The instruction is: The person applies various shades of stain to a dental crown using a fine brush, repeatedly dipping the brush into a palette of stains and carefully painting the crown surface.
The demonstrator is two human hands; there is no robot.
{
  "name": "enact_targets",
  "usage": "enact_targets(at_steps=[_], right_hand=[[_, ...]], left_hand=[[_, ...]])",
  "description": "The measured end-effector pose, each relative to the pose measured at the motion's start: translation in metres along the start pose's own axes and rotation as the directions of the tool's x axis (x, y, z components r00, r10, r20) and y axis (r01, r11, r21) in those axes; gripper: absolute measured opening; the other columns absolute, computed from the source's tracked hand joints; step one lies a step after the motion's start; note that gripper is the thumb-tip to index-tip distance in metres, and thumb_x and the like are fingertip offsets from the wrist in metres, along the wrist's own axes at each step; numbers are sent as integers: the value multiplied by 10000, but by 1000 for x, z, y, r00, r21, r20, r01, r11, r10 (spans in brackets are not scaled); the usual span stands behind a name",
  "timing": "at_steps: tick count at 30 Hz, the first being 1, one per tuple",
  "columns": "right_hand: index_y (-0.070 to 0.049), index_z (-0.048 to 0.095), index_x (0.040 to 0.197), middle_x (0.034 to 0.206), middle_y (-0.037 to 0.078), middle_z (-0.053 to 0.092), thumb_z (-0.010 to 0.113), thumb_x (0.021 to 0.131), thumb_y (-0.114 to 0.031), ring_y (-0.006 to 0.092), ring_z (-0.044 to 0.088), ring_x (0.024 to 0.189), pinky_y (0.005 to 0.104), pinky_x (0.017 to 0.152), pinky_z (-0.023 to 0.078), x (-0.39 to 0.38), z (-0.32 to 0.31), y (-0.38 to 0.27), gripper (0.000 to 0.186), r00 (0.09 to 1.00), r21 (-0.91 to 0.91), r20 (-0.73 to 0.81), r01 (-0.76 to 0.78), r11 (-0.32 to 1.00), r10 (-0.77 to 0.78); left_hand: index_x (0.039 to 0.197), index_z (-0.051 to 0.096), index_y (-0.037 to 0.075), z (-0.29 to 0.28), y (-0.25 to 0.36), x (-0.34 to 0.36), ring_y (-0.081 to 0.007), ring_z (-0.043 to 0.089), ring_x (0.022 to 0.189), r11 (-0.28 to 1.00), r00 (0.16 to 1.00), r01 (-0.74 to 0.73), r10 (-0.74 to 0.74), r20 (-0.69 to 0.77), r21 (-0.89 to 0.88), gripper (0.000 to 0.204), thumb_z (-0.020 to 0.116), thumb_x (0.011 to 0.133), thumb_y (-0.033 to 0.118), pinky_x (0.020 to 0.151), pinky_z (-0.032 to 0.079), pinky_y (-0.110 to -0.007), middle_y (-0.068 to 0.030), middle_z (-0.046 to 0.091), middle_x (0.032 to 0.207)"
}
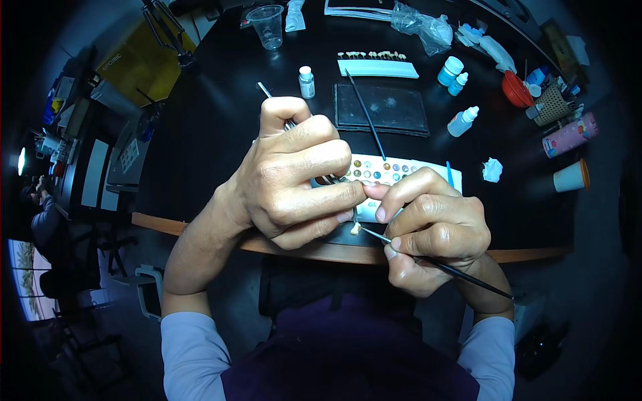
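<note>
At the near edge of the table [200,154], a brush [470,277] tip at a tooth [355,229].
The left hand [294,170] is clasped round a metal tool [289,124], the tooth at its lower end; the right hand [441,230] pinches the brush, its handle running toward 4 o'clock. Seen from the tooth, the palette [431,166] lies near at 12 o'clock, the tile [381,110] beyond, the vial [306,83] at 11, the tissue [492,170] at 2.
</note>
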State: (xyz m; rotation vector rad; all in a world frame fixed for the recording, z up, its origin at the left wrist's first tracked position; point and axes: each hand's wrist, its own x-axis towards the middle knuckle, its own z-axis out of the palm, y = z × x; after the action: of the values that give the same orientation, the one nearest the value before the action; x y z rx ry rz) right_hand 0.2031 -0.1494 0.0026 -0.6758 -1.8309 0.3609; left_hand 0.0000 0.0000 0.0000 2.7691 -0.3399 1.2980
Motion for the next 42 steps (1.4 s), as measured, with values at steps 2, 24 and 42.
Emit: enact_targets(at_steps=[2,24,42], right_hand=[[-31,654,775,756,86,678,674,677,121,252,702,889,547,975,652,0,0,0,182,1000,12,0,-5,1000,5],[-28,653,777,750,89,677,672,675,104,249,695,873,560,982,647,0,1,2,168,1000,24,-4,26,999,-26],[-33,611,712,702,68,642,669,635,100,269,727,865,529,991,638,0,3,1,164,999,12,-34,1,1000,-1]], left_hand=[[843,814,141,0,1,0,-172,532,754,1000,1000,1,-1,-13,-12,238,743,715,328,915,300,-451,6,568,789],[794,774,125,2,-1,2,-171,519,733,1000,1000,9,-9,-2,-11,199,714,758,311,913,293,-446,-4,558,771],[855,848,98,6,-3,-1,-177,490,674,1000,999,-4,4,-33,-1,356,670,710,369,870,305,-461,-13,519,684]])
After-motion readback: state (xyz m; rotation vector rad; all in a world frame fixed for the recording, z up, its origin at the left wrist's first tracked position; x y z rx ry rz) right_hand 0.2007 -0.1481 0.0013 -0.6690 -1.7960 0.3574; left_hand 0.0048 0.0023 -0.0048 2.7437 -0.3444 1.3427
